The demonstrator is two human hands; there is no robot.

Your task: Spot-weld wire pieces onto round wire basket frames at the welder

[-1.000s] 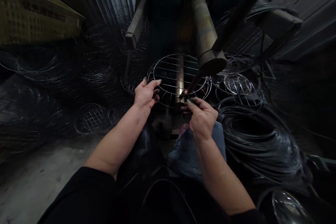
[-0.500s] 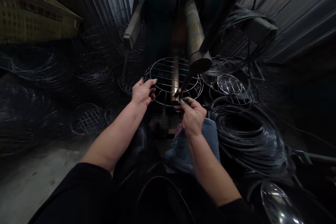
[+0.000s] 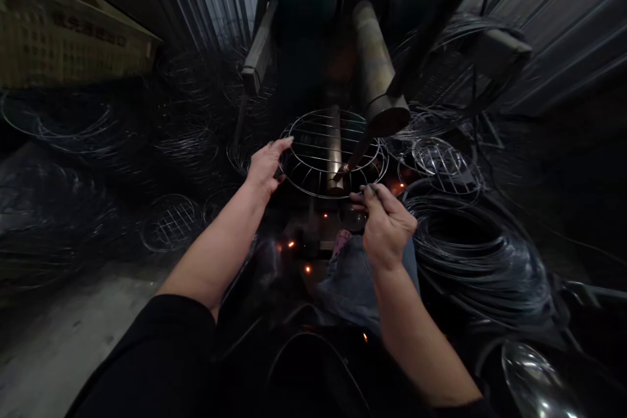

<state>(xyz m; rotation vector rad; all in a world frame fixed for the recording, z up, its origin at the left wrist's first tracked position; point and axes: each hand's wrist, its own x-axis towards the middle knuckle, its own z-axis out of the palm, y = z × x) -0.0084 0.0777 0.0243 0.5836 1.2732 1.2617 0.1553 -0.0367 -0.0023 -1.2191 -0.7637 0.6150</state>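
Left hand [image 3: 264, 166] and right hand [image 3: 389, 225] at a wire rack [image 3: 318, 158]

The left hand is loosely parted at the rack's left edge, thumb uppermost; the right pinches thumb to fingers, apparently on the near right edge. The rack lies between them, its near rim by the tip of a dark rod [image 3: 361, 149], above a lower cylinder [image 3: 335, 176]. Orange sparks [image 3: 307, 269] scatter below — work at that spot looks under way. Rings and crossbars already stand together; how many joints remain — I cannot tell.
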